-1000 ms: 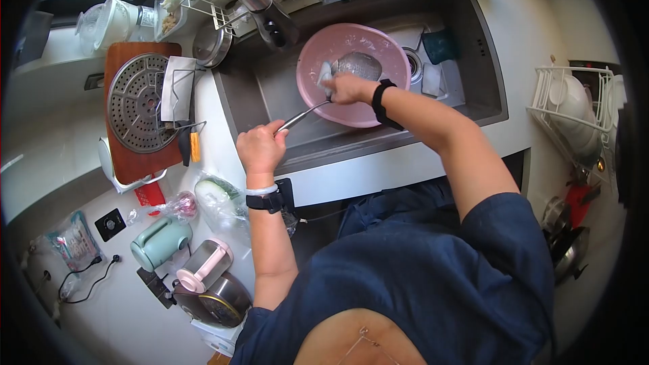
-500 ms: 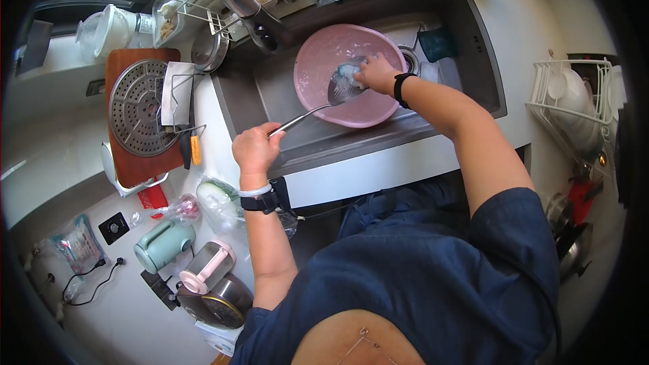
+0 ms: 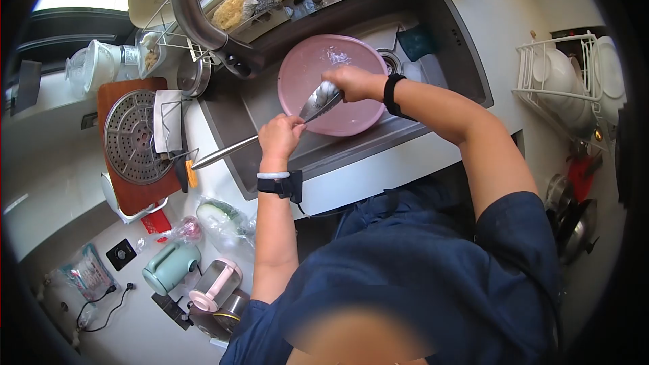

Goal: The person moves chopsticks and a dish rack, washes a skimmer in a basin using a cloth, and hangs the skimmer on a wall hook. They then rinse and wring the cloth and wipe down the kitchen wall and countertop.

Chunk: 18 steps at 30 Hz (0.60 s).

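Observation:
My left hand (image 3: 279, 138) is closed around the metal handle of a slotted spatula (image 3: 316, 104), close to its head. The long handle sticks out to the left past the sink edge. My right hand (image 3: 355, 84) is closed on a whitish, wet-looking scrubbing cloth (image 3: 328, 90), pressed against the spatula's head; its exact kind is hard to make out. Both hands are over a pink basin (image 3: 307, 54) with white suds and shallow liquid in it. The basin stands in the dark sink (image 3: 233, 118).
A faucet (image 3: 203, 27) arches over the sink's left side. A teal scoop-like container (image 3: 415, 44) lies in the sink at right. At left are a wooden board (image 3: 128, 192), a round perforated steamer plate (image 3: 128, 138) and a knife (image 3: 191, 172). A dish rack (image 3: 527, 88) stands at right.
My left hand has moved right and slid along the handle toward the spatula's head. My right hand, with the cloth, has shifted slightly left. The camera view has tilted a little.

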Each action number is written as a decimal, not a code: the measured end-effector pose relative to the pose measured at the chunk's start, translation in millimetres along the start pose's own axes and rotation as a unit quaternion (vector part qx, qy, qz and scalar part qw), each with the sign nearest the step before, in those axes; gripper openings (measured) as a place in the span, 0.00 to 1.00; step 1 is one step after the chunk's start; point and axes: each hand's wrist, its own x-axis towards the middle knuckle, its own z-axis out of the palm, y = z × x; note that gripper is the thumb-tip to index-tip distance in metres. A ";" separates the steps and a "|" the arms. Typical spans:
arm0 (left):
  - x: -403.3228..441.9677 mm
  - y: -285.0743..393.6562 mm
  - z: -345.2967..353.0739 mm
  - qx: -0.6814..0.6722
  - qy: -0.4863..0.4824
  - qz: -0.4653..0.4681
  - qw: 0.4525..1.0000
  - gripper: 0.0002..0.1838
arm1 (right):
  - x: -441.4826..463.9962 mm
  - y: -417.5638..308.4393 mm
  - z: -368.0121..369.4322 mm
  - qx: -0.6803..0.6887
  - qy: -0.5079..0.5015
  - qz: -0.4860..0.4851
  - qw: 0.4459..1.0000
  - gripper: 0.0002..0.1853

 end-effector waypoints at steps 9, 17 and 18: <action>24.5 1.3 -4.6 -0.019 0.007 -0.027 0.999 0.09 | 24.0 61.9 44.2 0.068 0.280 0.214 0.934 0.28; 30.4 -34.9 24.7 -0.324 -0.066 -0.118 0.936 0.08 | 22.6 81.5 88.7 0.127 0.191 0.344 0.910 0.20; 32.9 -37.0 28.2 -0.325 -0.066 -0.118 0.936 0.08 | 27.7 79.2 90.9 0.219 0.207 0.350 0.887 0.20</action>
